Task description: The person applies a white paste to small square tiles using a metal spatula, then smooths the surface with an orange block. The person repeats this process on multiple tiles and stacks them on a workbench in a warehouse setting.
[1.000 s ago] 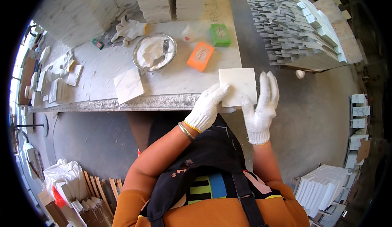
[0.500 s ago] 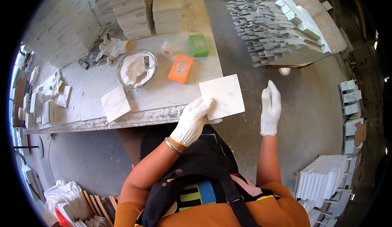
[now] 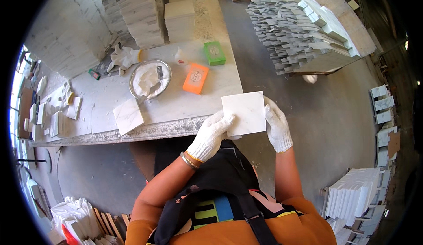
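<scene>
Hands on tile — pale bench, grey floor

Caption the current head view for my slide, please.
Left hand grips a white tile, right hand at its right edge, near a bench with orange and green blocks.

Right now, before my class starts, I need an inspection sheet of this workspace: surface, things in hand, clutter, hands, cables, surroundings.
Surface: pale worktable, its front edge rough.
Things in hand: white square tile, faint grey veins.
Clutter: metal bowl of white material; orange box; green box; small white bottle; loose glove; second tile reaching the front edge.
Hands: both gloved; left hand grips the tile, thumb on top; right hand at its right edge, grip unclear.
Cables: nothing seen for certain; a thin dark line hangs below the table's left end.
Surroundings: tall pale stacks behind, a large stack of strips at right, grey floor.
</scene>
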`<action>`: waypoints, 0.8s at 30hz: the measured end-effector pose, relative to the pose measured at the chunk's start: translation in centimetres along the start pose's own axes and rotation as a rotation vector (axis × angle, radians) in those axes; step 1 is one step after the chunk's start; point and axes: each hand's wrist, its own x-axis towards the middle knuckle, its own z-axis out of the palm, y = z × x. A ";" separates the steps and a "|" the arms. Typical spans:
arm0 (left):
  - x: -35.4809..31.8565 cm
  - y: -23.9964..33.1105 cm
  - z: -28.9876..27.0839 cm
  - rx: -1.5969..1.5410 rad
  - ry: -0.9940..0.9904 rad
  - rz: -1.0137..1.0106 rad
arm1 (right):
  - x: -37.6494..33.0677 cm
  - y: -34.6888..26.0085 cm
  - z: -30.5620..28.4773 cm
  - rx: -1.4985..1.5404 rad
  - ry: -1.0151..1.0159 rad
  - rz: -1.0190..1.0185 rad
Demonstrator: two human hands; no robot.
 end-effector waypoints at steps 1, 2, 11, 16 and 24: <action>0.1 -0.2 -0.1 -0.003 0.009 0.006 | -0.5 0.0 0.5 0.019 -0.006 0.035; 0.1 0.0 -0.2 0.007 0.007 -0.004 | -1.0 0.5 0.3 0.002 -0.020 0.094; 0.6 -0.8 -1.5 0.018 0.013 0.024 | -4.3 0.9 -2.3 0.099 -0.093 0.232; 0.7 -0.7 -1.5 0.036 -0.017 0.028 | -3.4 -1.4 0.7 -0.051 -0.091 0.215; 0.6 0.5 -1.9 -0.211 -0.060 -0.030 | -3.5 -2.2 3.1 -0.072 0.009 0.184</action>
